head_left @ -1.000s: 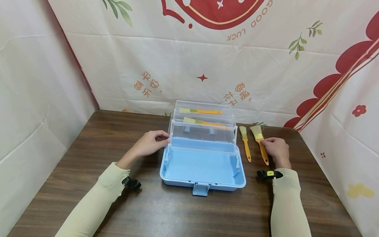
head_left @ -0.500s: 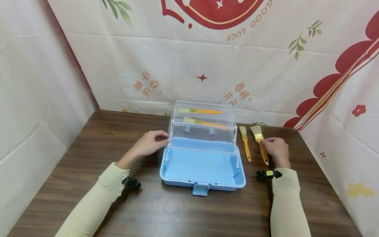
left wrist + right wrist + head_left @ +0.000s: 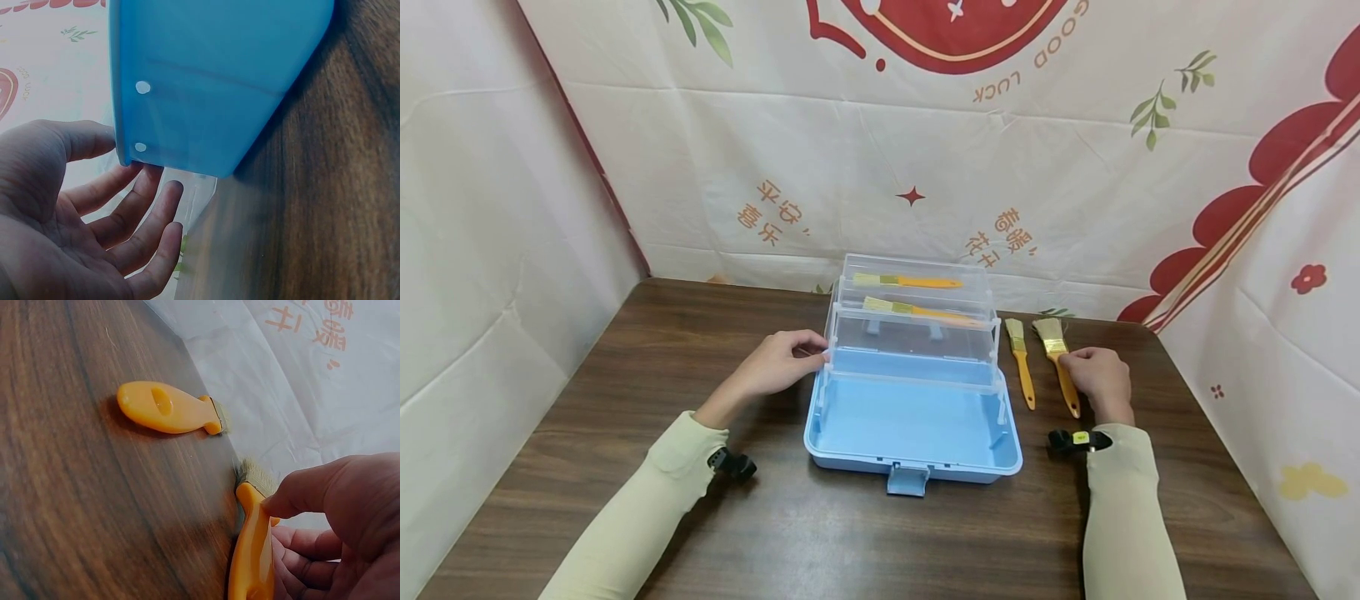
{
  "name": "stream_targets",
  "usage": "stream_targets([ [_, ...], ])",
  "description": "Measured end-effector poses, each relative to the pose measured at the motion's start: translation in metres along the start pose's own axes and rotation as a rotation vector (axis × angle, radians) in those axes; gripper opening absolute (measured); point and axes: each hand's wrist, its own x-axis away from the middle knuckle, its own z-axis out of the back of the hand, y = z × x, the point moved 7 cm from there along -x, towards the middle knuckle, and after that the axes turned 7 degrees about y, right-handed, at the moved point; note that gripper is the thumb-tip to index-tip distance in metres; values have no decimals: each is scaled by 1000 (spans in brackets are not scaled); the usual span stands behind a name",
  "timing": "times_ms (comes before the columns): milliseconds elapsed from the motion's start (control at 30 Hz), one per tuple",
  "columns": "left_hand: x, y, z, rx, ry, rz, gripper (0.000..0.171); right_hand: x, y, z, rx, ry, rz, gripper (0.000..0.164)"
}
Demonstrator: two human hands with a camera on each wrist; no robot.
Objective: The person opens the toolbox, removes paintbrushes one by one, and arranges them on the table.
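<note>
Beside my left hand (image 3: 778, 364), the box (image 3: 910, 425) was light blue, latch (image 3: 908, 481) included, with white round dots (image 3: 143, 87) on the side nearest that hand. Its trays (image 3: 917, 342) were clear, and the brushes in the trays (image 3: 931, 282) had orange-yellow handles. At my right hand (image 3: 1099, 377), the wide brush (image 3: 1063, 371) and the narrow brush (image 3: 1023, 367) showed orange-yellow handles and cream bristles. Beneath both hands, the table (image 3: 820, 542) was dark brown, streaked with wood grain. My sleeves (image 3: 640, 500) were plain pale yellow-green. Beyond my hands, the white cloth (image 3: 850, 150) carried a red star (image 3: 912, 196), orange characters (image 3: 771, 212) and green leaves (image 3: 1162, 122).
</note>
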Motion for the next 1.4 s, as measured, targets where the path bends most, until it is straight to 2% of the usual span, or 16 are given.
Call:
stream_targets([
  [1400, 1, 1, 0, -13, -6, 8, 30, 2, 5, 2, -9, 18, 0, 50],
])
